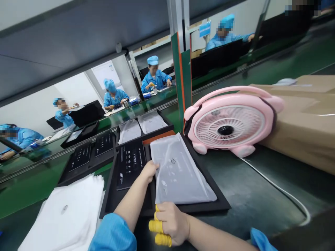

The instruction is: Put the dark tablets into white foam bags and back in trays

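A translucent plastic bag (178,174) lies in the right half of a black open box (220,200) in front of me. My left hand (149,170) is closed on the bag's left edge, beside a black printed card (130,164) in the box's left half. My right hand (170,223), with yellow finger cots on several fingers, pinches the bag's near left corner at the box's front rim.
A stack of white bags (68,216) lies at the left. More black boxes (89,157) and another with white bags (143,125) sit beyond. A pink fan (230,122) with a white cable (277,188) stands right, before a cardboard box (306,125). Several workers in blue sit across the line.
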`<action>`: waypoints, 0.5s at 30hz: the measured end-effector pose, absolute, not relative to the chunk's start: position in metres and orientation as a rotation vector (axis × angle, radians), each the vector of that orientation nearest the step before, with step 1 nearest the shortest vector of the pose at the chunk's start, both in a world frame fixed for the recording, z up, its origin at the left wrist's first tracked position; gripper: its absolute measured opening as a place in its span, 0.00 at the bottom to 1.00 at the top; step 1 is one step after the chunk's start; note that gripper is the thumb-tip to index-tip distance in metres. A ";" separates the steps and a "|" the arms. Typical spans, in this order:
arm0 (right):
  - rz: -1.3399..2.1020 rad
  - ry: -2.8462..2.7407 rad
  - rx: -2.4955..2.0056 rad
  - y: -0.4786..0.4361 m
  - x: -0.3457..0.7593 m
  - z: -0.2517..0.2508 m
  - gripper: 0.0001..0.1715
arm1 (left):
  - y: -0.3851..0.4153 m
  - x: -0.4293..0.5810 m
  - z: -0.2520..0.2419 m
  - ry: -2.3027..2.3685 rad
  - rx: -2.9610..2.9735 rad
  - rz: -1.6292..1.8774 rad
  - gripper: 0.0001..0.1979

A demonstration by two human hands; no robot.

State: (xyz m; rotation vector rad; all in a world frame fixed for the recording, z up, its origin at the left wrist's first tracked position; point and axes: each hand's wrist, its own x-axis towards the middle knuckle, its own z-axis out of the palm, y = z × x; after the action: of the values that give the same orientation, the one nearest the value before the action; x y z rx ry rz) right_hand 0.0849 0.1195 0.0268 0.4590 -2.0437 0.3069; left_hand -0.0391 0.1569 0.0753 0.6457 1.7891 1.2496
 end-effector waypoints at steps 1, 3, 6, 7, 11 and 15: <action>0.321 -2.039 0.455 0.120 0.086 0.027 0.26 | 0.157 -0.038 0.077 1.838 0.695 1.218 0.08; 0.351 -2.008 0.455 0.119 0.087 0.029 0.29 | 0.149 -0.033 0.088 1.997 0.794 1.155 0.07; 0.375 -1.950 0.439 0.120 0.087 0.034 0.32 | 0.112 -0.026 0.123 2.477 1.083 0.860 0.05; 0.372 -1.947 0.436 0.120 0.087 0.036 0.32 | 0.094 -0.027 0.138 2.642 1.187 0.724 0.09; 0.357 -1.976 0.465 0.122 0.091 0.041 0.30 | 0.013 -0.054 0.181 3.015 1.098 0.649 0.15; 0.374 -2.028 0.485 0.123 0.096 0.040 0.25 | -0.048 -0.116 0.164 3.087 0.680 -0.064 0.17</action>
State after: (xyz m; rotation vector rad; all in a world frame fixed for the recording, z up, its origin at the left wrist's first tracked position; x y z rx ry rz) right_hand 0.0959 0.1229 0.0403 0.4852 -2.0282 0.3737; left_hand -0.1161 -0.0479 0.1638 0.6796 3.0866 -0.0643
